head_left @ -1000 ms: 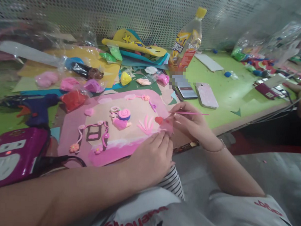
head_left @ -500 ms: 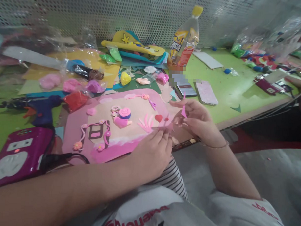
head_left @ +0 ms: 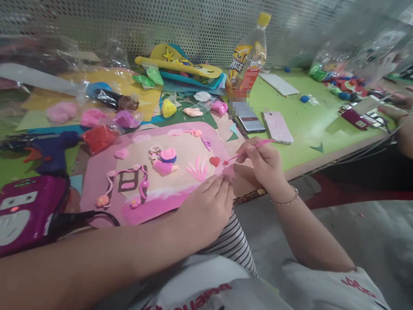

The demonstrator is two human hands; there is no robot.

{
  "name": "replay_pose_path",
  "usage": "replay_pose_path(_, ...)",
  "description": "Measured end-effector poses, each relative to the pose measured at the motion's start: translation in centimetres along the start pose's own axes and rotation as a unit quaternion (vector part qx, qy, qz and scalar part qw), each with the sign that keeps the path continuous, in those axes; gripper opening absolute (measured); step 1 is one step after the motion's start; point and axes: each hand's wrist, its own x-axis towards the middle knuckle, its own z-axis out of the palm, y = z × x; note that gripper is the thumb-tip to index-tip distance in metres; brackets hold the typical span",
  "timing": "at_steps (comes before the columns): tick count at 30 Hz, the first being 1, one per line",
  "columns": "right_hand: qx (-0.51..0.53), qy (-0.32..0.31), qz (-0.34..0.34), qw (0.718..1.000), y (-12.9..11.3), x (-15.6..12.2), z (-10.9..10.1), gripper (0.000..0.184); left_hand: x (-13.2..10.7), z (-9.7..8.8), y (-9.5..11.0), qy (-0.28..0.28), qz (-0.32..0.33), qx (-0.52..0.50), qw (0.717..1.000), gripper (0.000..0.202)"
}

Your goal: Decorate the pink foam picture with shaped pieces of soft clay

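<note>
My right hand [head_left: 265, 166] is closed in a pinch on a slim pink modelling tool [head_left: 261, 143]. The tool's low end touches or hovers just at a small red clay piece [head_left: 225, 163], beside a red clay heart [head_left: 215, 161]. My left hand [head_left: 208, 200] lies with its fingers flat on the lower right of a pink board [head_left: 100, 178], by a pink star-like shape [head_left: 230, 172]; its thumb is hidden. On the board are a clay snail [head_left: 164, 160], a fan of pink clay strips [head_left: 197, 168] and a flowered clay frame [head_left: 144, 183].
A blue glue gun [head_left: 57, 150] and a purple power box [head_left: 24, 212] with a cord lie left. Bagged clay lumps [head_left: 98, 137], a yellow hat-like craft [head_left: 179, 66], a drink bottle [head_left: 247, 61] and two phones [head_left: 278, 126] stand behind. Another person's arm [head_left: 410, 135] rests far right.
My right hand has turned the pink tool from upright to slanting, its low end now at the small red piece. My left hand stays on the board; the whole view has shifted slightly.
</note>
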Motion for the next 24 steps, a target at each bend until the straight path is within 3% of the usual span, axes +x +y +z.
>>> replay_pose_path(15,-0.107,-0.065,-0.075,0.989,0.2,0.0,0.5,0.032,0.1,-0.3,-0.1,-0.018,0.007,0.003,1.0,0.048)
replay_pose_path(19,-0.019,-0.015,0.087,0.996,0.5,0.3,0.3,0.034,0.0,0.0,0.0,-0.01,0.001,0.005,1.0,0.049)
replay_pose_path(22,0.136,0.041,0.22,0.965,1.0,0.9,-0.1,0.034,0.0,0.1,0.0,-0.011,-0.001,0.003,1.0,0.048)
replay_pose_path(24,0.218,0.05,0.267,0.938,1.3,1.2,-0.3,0.032,0.0,0.1,-0.1,-0.012,0.0,-0.001,1.0,0.048)
